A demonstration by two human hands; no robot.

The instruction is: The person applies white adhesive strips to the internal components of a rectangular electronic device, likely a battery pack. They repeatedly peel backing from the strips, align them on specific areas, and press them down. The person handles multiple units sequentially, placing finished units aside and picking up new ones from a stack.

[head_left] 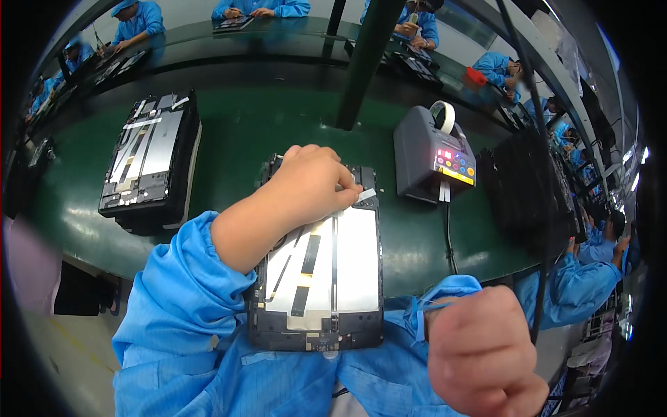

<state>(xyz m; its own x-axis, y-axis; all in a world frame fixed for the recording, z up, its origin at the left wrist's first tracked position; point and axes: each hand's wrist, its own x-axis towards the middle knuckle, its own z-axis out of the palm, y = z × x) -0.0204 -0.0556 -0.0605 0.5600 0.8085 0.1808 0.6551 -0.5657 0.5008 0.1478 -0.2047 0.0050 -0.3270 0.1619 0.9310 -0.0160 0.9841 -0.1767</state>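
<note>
An opened tablet (pixel 361 264) lies in front of me at the bench's near edge, its silver battery and black circuit parts exposed. My left hand (pixel 311 182) reaches across its upper half, thumb and forefinger pinched together at a short strip of white tape (pixel 366 195) near the upper right corner. The palm hides part of the tablet's top. Close to the camera at lower right, my right hand (pixel 483 347) is curled into a fist, apart from the tablet. Whatever its fingers may hold is hidden.
A grey tape dispenser (pixel 420 156) with a white roll stands right of the tablet, its cable running toward me. Stacked opened tablets (pixel 149 153) sit at left, a dark stack (pixel 531 187) at far right. A green post (pixel 368 66) rises behind. Several people in blue work around.
</note>
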